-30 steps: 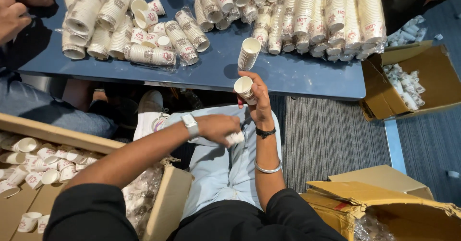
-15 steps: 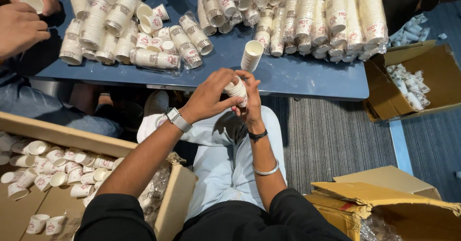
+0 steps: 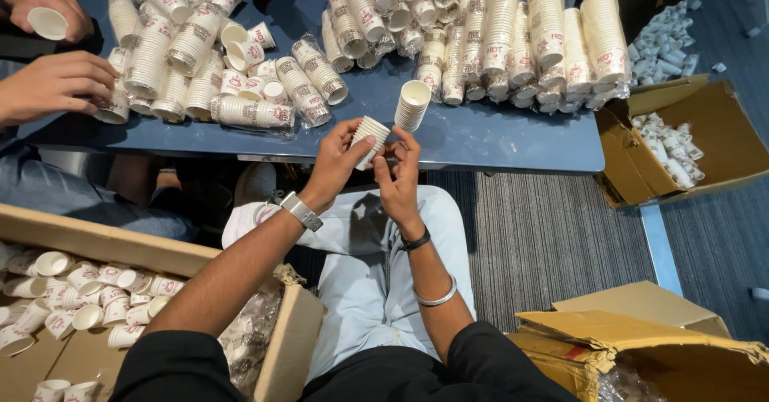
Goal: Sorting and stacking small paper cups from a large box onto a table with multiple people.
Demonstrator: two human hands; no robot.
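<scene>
Seen from above: a blue table (image 3: pixel 513 142) across the top, loaded with sleeves of white paper cups (image 3: pixel 497 38) bearing red printed marks, some wrapped in clear plastic, some lying flat, some upright. To the lower left, a large open cardboard box (image 3: pixel 144 250) filled with loose cups (image 3: pixel 76 290) of the same white-and-red kind. To the right, beside the table's corner, a second open brown box (image 3: pixel 721 142) with small white pieces inside. At lower right, a torn, crumpled brown carton (image 3: pixel 641 346) on grey striped carpet.

At the table's near edge, an upright short stack of plain white cups (image 3: pixel 413 104), just beside the hands. Below it, held over the lap, a small stack of cups (image 3: pixel 370 138) tilted sideways. Left hand (image 3: pixel 336 162) wrapped round that stack, fingers curled onto its side, silver watch at the wrist. Right hand (image 3: pixel 399 170) partly closed, fingertips pinching the stack's rim end, dark band and a metal bangle on the forearm.

At upper left, another person's two hands (image 3: pixel 52 82), one curled round a single cup (image 3: pixel 46 22).
</scene>
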